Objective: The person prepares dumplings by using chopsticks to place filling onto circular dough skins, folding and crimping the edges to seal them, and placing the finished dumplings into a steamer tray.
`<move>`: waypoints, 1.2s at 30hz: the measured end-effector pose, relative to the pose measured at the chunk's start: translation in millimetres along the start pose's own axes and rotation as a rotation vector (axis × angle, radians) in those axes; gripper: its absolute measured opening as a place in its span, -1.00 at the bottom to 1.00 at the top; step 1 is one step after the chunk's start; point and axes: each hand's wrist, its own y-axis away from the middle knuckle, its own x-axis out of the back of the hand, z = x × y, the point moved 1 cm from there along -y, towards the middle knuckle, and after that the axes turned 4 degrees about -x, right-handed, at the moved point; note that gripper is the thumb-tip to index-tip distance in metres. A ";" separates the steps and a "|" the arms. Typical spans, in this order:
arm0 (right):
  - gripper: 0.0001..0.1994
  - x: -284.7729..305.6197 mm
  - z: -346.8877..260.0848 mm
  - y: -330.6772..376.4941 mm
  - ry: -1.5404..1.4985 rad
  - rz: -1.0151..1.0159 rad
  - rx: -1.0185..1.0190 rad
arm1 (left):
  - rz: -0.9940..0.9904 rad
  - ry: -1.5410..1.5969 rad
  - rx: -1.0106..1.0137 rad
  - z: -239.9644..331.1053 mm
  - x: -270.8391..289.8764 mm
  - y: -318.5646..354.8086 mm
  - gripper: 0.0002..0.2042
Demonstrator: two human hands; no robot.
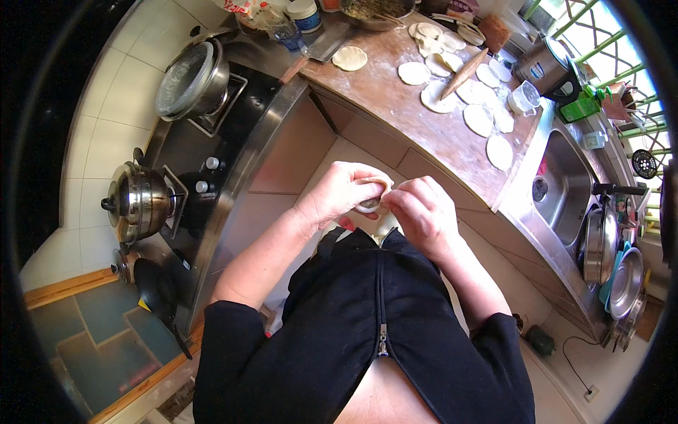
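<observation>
The left hand (346, 192) is curled around a dough wrapper (386, 185), held in front of the person's torso, short of the counter (395, 113). Dark filling (369, 203) shows inside; the cupped grip presumably keeps it contained. The right hand (425, 215) is closed narrow, fingertips pinched at the wrapper's right edge, apparently steadying or shaping the rim. The exact finger contact is partly hidden.

Beyond, the counter carries flat dough discs (478, 120). Some lie singly, probably to limit sticking; others overlap toward the back. White dusting on the surface likely serves the same purpose. A rolling pin (463, 74) lies slanted across several discs, seemingly parked there for want of space. A clear cup (524, 97) stands to their right.

At the far edge, a metal bowl (381, 27) of chopped mixture has a stick-like utensil lying in it, presumably left ready for scooping.
</observation>
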 end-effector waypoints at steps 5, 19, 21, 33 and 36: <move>-0.80 -1.0 -0.4 4.3 -0.219 0.047 -0.401 | -0.060 -0.013 -0.018 6.0 -4.4 -3.4 -0.77; -0.90 -12.5 10.8 4.0 -0.261 0.119 -0.481 | 0.218 0.370 -0.120 -16.0 -24.4 -12.8 -0.74; -0.89 -11.9 10.3 3.2 -0.154 0.104 -0.367 | 0.242 0.285 -0.088 -14.3 -23.3 -12.3 -0.75; -0.73 -13.4 6.1 5.4 -0.363 0.142 -0.580 | 0.147 0.221 -0.043 -7.5 -20.8 -6.6 -0.77; -0.73 -16.0 5.0 9.5 -0.378 0.139 -0.667 | 0.138 0.229 -0.055 -7.4 -21.3 -6.6 -0.76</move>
